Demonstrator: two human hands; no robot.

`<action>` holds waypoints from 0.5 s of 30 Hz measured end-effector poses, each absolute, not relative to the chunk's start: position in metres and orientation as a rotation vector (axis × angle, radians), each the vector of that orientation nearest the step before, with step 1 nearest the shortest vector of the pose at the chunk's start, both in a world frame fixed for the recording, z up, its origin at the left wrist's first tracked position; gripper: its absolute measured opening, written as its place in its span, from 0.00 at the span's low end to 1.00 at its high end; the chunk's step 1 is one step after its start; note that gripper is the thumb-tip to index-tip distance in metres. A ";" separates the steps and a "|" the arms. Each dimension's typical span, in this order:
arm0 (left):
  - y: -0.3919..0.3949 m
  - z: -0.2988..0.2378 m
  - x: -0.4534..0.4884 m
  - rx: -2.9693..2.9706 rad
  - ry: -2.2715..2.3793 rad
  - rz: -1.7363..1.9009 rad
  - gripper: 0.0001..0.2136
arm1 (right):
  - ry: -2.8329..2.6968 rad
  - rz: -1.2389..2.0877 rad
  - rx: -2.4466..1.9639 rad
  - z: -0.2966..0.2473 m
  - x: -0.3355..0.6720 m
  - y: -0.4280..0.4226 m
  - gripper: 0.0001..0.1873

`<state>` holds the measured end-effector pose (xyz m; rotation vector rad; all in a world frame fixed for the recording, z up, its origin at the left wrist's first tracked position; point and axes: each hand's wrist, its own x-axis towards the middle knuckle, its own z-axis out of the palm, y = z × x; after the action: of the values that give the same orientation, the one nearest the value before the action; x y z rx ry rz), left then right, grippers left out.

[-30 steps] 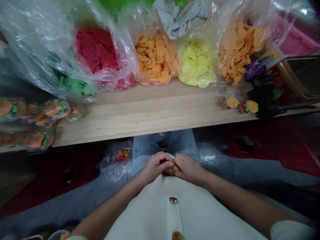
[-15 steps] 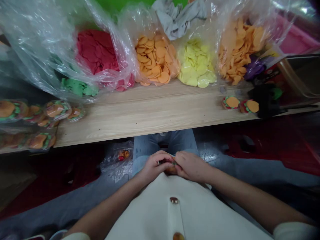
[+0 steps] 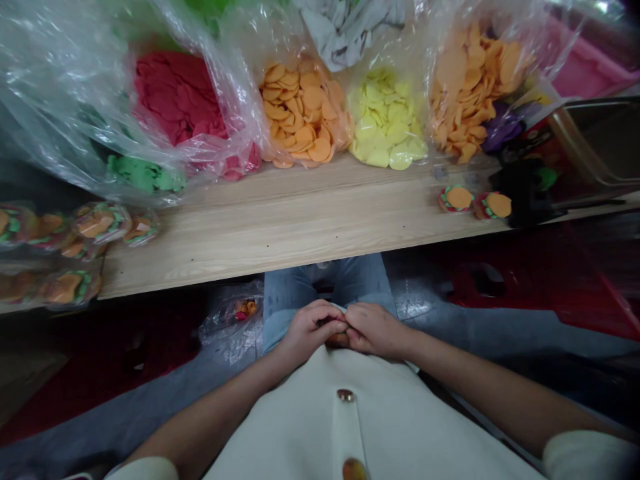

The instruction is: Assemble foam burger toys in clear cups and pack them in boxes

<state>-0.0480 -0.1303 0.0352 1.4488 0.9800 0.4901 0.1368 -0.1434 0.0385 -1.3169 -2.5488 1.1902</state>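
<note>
Low in front of my shirt, my left hand [image 3: 316, 328] and my right hand [image 3: 377, 329] meet with fingertips pinched together. Between them is a small toy burger [image 3: 339, 341], mostly covered by the fingers; an orange-brown edge of it shows. Both hands are closed on it, just below the table's front edge. Two finished-looking toy burgers, one [image 3: 456, 198] beside the other [image 3: 493, 205], lie on the right of the wooden table [image 3: 280, 230]. Wrapped toy burgers [image 3: 103, 221] are grouped at the left end.
Along the back stand plastic bags of red pieces [image 3: 180, 97], orange rounds [image 3: 305, 113], yellow rounds [image 3: 387, 120] and more orange pieces [image 3: 470, 87]. Green pieces [image 3: 145, 175] lie at left. A clear bag [image 3: 233, 317] is on the floor, and a red stool [image 3: 520, 280] stands right.
The view has shifted slightly, so the table's things sit a little further left. My fingers have closed in more over the burger, and the green that showed between them is now hidden.
</note>
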 end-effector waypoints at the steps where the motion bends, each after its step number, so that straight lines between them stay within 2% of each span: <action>1: -0.128 0.033 -0.048 1.404 1.017 0.498 0.06 | -2.497 1.205 -1.334 0.038 0.137 -0.141 0.03; 6: -0.109 0.024 -0.047 1.248 0.987 0.482 0.09 | -2.270 1.279 -1.398 0.040 0.144 -0.124 0.06; 15: -0.123 0.028 -0.045 1.638 0.908 0.571 0.07 | -2.611 1.193 -1.388 0.056 0.145 -0.134 0.04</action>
<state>-0.0449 -0.1234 0.0283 1.6379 0.9076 0.5706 0.1449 -0.1336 0.0562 -1.3878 -2.6106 1.1926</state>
